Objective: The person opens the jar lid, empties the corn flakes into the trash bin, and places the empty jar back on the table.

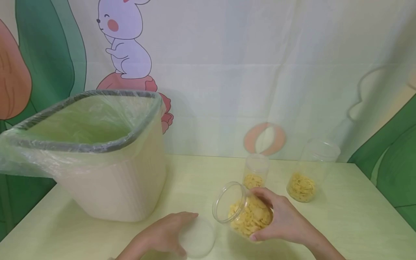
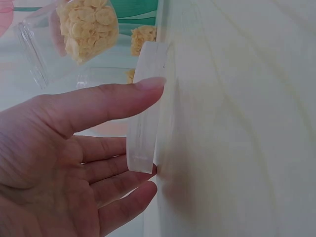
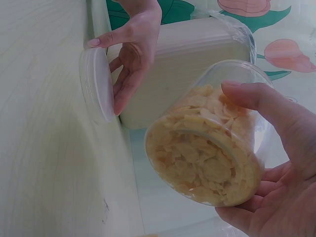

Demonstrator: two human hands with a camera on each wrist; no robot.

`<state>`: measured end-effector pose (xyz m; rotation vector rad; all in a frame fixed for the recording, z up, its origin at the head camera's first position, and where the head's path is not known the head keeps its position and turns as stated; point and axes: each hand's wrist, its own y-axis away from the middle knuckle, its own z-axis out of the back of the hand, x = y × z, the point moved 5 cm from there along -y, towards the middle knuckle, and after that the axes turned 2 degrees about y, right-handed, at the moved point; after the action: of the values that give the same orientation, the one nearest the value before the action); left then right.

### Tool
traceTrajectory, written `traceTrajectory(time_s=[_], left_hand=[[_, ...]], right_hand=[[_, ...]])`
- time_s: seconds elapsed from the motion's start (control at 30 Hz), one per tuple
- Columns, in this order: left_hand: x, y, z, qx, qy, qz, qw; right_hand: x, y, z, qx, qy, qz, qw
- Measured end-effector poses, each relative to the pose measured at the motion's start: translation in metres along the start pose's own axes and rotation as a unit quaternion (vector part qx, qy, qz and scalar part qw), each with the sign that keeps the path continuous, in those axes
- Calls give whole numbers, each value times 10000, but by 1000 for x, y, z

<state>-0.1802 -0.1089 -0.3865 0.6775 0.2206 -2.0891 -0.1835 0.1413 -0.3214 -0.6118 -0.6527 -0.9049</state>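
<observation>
My right hand [image 1: 282, 220] grips a clear jar [image 3: 212, 148] round its side, thumb opposite the fingers. The jar is uncapped, and its mouth tilts toward the left and up. Thin yellow flakes [image 1: 251, 216] fill much of it. Low at the tabletop, my left hand [image 1: 165, 231] spans a round, frosted white lid [image 2: 145, 108], with thumb and fingertips at opposite sides of its rim. In the right wrist view, the lid [image 3: 96, 81] lies flat side along the table.
A tall bin [image 1: 120, 191] with a grey rim and clear liner stands at the left. Behind the gripped jar is a smaller clear jar [image 1: 256, 164], and a taller one [image 1: 302, 186] stands at the right, both with flakes. A printed curtain [image 1: 208, 90] hangs behind the table [image 1: 351, 213].
</observation>
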Motion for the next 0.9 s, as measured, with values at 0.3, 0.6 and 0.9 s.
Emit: traceTrajectory(time_s=[0.3, 0.6, 0.9], left_hand=[[0, -1, -1, 24, -54, 6, 10000], [0, -2, -3, -36, -76, -8, 10000], [-1, 0, 3, -146, 36, -86, 9999]], right_hand=[[-1, 0, -1, 9, -20, -48, 10000], [-2, 0, -1, 1, -35, -81, 10000], [-1, 0, -1, -45, 28, -31, 10000]])
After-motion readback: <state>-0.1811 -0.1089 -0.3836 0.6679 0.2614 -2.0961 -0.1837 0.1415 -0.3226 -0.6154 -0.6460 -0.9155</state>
